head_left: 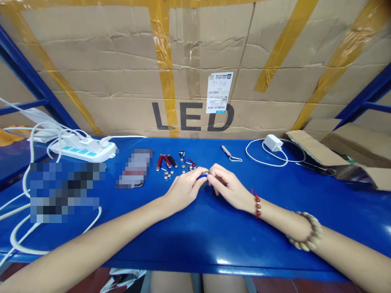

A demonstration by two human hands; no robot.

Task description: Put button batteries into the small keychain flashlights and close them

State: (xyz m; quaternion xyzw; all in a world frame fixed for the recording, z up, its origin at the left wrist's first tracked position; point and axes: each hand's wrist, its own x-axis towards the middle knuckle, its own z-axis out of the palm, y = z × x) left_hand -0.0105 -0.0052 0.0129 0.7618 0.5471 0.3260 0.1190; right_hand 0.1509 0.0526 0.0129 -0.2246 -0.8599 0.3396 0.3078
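My left hand and my right hand meet over the middle of the blue table. Both pinch one small blue keychain light with a silver tip; the left holds the blue body, the right the metal end. Just beyond the hands lie three small red and dark light tubes, several loose button cells, a red clip and a small silver cap. A silver keychain light with a ring lies further back on the right.
A white power strip with plugs and white cables sits at the back left. A white charger with a looped cable lies back right. A cardboard wall marked LED stands behind; cardboard flaps are at the right.
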